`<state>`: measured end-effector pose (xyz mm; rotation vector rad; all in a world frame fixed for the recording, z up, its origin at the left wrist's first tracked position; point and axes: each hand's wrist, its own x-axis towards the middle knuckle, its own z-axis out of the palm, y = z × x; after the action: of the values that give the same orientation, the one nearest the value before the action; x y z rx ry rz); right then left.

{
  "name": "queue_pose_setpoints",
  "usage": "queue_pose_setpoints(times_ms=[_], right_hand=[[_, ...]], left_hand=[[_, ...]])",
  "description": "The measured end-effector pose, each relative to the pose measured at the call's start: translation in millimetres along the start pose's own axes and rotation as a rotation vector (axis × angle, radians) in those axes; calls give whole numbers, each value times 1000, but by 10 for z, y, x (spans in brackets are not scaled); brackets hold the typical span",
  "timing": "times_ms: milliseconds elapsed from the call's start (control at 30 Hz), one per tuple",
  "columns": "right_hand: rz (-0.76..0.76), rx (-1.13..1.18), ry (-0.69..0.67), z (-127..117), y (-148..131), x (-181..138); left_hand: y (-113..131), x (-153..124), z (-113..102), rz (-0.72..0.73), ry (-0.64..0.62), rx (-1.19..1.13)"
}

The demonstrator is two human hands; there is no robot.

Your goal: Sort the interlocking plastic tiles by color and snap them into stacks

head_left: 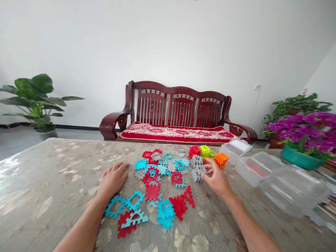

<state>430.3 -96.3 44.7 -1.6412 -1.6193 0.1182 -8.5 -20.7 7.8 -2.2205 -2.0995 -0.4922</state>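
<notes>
My left hand (114, 178) lies flat on the table, fingers stretched out, just left of a spread of red, blue and grey interlocking plastic tiles (152, 191). My right hand (217, 176) is at the right edge of a stack of grey interlocking tiles (197, 174), thumb and fingers curled against it. Behind this stack stand a red stack (194, 151), a lime green stack (205, 151) and an orange stack (222, 160). Nearer to me are loose blue tiles (166, 214), red triangular tiles (179, 205) and a pale teal triangular tile (135, 219).
Clear plastic boxes (250, 176) and a rounded transparent container (296, 192) stand at the right, beside purple flowers in a teal pot (301, 158). A patterned cover lies over the table (52, 182). Beyond it is a carved wooden bench (181, 106); a leafy plant (39, 101) stands left.
</notes>
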Motion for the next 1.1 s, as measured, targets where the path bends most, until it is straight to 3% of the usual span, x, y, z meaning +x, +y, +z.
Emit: queue_pose_setpoints(times_ms=[167,367,600,667,767,933,1000,1100], right_hand=[[46,37,127,-32,-45,220],[90,-31,118,62,-51,463],[23,-58,146,66,-143,405],[-38,27,63,96,-265,257],[-156,90,-195,177,-501,-79],[-378,-43,-561,309,-749,-563],[-384,-82,-619,356,-758,-619],[-375,-67,-544,443,-721,-577]], left_hand=[[-6,5,10,-1,-3,9],[-17,10,19,-10,1,14],[7,0,-26,-8,-18,1],[24,-7,-46,-11,-30,-4],[45,-16,-71,-17,-33,-17],[74,-33,-101,-43,-30,-33],[86,-40,-118,-38,-33,-33],[101,-50,-136,-31,-40,-32]])
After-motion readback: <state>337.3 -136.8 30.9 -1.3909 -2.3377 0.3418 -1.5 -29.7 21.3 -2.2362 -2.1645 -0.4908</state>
